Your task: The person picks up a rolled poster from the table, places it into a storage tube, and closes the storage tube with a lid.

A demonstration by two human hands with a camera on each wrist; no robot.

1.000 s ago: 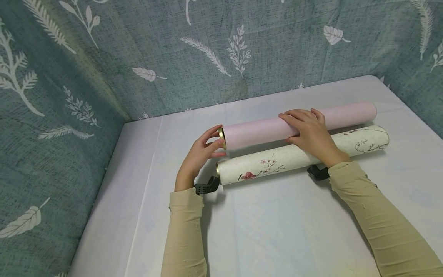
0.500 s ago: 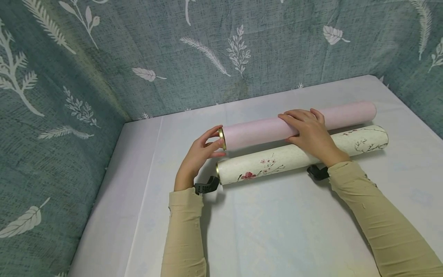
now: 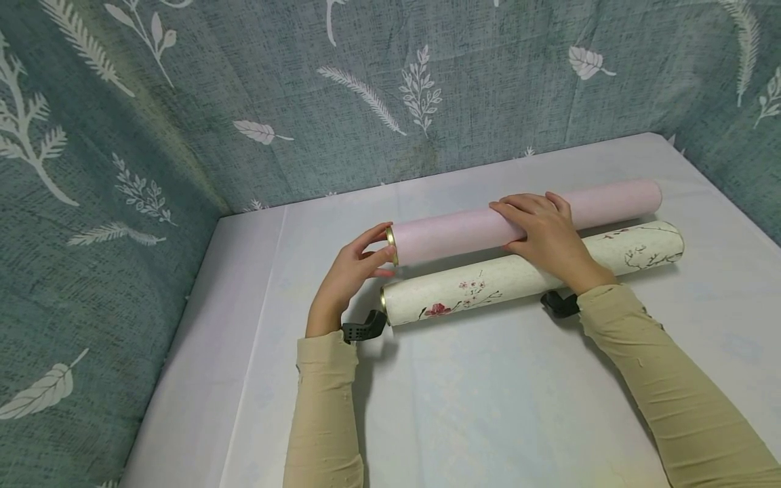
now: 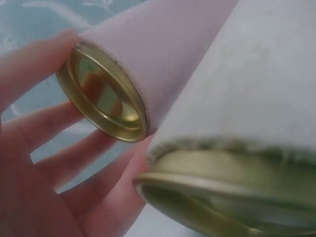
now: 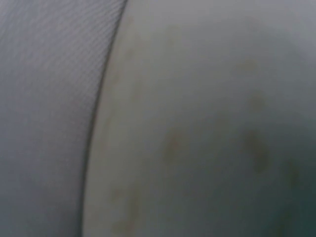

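A pink tube point(image 3: 451, 234) with a gold metal end cap point(image 3: 392, 245) lies behind a white floral tube point(image 3: 464, 293), roughly parallel to it. My left hand point(image 3: 349, 274) holds the pink tube's capped end, its thumb and fingers spread round the rim. In the left wrist view, the gold cap point(image 4: 103, 94) is recessed and sits against the pink tube's edge. Curled over the pink tube's middle, my right hand point(image 3: 543, 234) grips it from above. The right wrist view is filled by the blurred pale surface of the floral tube point(image 5: 197, 128), and no fingers show there.
Both tubes are over a table with a pale cloth point(image 3: 476, 400). A green leaf-patterned curtain point(image 3: 366, 102) closes off the back and sides. The floral tube's gold end point(image 3: 384, 302) is close to the black left wrist camera point(image 3: 366, 327).
The dark line between the gold cap and the pink tube's edge looks thinner now. Both hands keep nearly the same place, and the floral tube stays put.
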